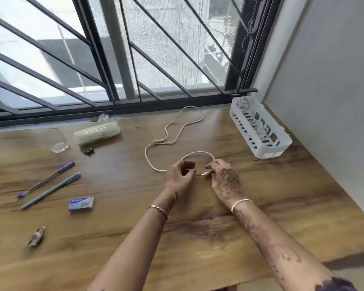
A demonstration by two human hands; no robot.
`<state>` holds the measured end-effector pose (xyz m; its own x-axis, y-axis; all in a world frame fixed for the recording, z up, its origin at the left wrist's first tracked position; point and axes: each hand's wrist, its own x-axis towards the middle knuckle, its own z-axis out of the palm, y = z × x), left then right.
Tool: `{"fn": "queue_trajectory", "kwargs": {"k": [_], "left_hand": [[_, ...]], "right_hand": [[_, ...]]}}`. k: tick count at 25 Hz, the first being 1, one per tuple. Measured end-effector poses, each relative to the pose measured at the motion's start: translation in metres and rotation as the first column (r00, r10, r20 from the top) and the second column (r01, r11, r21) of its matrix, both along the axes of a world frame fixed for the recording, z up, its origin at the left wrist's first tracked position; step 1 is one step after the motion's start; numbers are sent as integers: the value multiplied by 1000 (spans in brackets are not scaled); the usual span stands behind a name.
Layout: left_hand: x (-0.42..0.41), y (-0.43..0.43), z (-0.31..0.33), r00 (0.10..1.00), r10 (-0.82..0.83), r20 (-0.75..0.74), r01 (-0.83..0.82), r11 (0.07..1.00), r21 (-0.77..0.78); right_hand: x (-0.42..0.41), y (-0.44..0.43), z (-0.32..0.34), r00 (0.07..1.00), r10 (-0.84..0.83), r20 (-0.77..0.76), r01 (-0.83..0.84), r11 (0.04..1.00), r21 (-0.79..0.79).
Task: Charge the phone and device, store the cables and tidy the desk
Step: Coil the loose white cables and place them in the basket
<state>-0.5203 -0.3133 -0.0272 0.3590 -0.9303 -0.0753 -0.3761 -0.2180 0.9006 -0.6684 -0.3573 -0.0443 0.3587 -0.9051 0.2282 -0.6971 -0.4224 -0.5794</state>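
A long cream cable (169, 131) snakes over the wooden desk (198, 238) from near the window toward me. My right hand (224, 178) pinches the cable's plug end close to the desk top. My left hand (180, 175) grips the cable a little further along, so a small loop arches between the two hands. A white slotted basket (280, 143) at the right back holds another white coiled cable (259, 126). No phone or other device is in view.
On the left lie a purple pen (48, 178), a teal pen (51, 190), a small blue box (81, 203), a brownish hair clip (36, 236), a glass (55, 139), a pale case (96, 133) and a small dark object (87, 151). Barred window behind, wall at right.
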Motion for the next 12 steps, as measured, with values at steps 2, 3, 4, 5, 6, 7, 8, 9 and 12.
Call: {"fn": "queue_trajectory", "kwargs": {"k": [2,3,4,5,6,7,8,9,12], "left_hand": [[2,-1,1,998,-67,-4,67,997,25],[2,-2,2,995,-101,0,101,994,47],[3,-3,2,991,-131,11,130,989,69],[4,-5,1,987,-156,22,154,984,94],[5,-4,2,982,-183,54,175,975,134],[7,-3,4,972,-206,112,184,966,180],[9,-1,7,958,-226,175,186,958,216],[11,1,8,944,-249,217,194,950,246],[18,7,13,913,-289,287,206,936,285]], "right_hand": [[11,13,8,1000,29,9,-29,999,-28],[17,19,12,1000,22,5,-22,998,-64],[22,23,12,1000,10,12,-9,996,-87],[26,26,12,999,-11,47,14,998,-58],[29,29,15,992,-37,119,33,999,34],[31,31,16,978,-69,195,39,988,153],[31,33,16,962,-93,256,27,968,249],[31,35,16,950,-110,291,16,952,307],[31,37,14,937,-106,333,-24,931,364]]}}
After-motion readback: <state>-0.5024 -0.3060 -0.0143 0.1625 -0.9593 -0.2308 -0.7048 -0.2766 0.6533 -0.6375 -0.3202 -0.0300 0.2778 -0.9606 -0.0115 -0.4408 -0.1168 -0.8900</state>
